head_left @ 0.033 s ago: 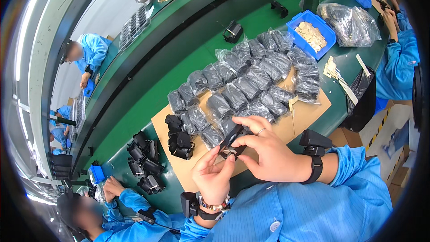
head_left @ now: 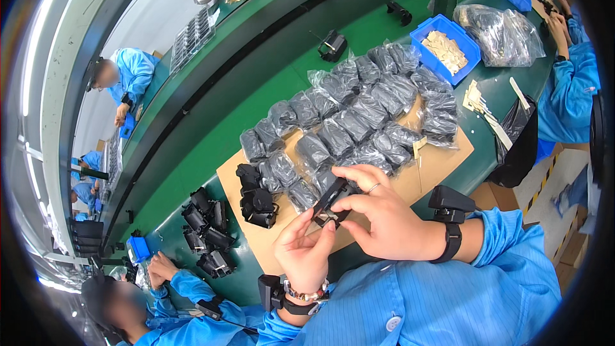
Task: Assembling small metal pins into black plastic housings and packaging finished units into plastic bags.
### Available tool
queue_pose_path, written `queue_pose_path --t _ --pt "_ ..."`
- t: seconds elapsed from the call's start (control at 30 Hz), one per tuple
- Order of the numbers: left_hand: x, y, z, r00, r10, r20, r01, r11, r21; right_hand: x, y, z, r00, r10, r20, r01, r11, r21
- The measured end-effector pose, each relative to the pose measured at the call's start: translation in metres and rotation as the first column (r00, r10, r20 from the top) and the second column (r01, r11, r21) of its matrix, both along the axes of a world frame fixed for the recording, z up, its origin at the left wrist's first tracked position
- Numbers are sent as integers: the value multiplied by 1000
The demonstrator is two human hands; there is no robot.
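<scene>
Over the near edge of the cardboard sheet, both hands hold one black plastic part with a frame-like shape. My left hand pinches its lower end between thumb and fingers. My right hand grips its upper right side, thumb and index finger bent around it. Fingers cover much of the part, so its exact kind cannot be made out. Just beyond lie rows of black parts wrapped in clear plastic bags. Left of my hands, unwrapped black plastic housings stand on the cardboard.
More black housings are piled on the green table at left. A blue bin of beige pieces and a heap of clear bags stand far right. Beige strips lie near a black bag. Co-workers sit on both sides.
My hands and the black part stay almost in place. In the right background, a person's leg has shifted slightly.
</scene>
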State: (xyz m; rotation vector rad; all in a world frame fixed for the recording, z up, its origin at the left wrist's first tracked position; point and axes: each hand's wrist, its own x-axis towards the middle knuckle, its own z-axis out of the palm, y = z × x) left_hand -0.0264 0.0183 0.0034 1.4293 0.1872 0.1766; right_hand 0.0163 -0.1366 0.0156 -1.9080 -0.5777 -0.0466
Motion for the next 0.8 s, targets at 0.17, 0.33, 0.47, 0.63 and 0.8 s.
queue_pose_path --t 0.17,0.33,0.47,0.63,0.8 --pt "1 -2 0 1000 19 22 -18 999 -37 0 1 -1 1000 -8 12 8 999 35" --pt "-1 2 -1 998 -41 39 33 981 194 5 1 -2 995 -10 104 9 1000 3" --pt "1 3 9 995 -100 18 93 972 214 11 -3 2 983 9 182 -2 999 -38" --pt "1 4 9 984 -169 -47 173 979 108 14 -5 -5 991 117 70 -121 991 56" --pt "1 5 11 977 -187 -102 196 977 87 19 -10 -2 990 131 44 -132 991 10"
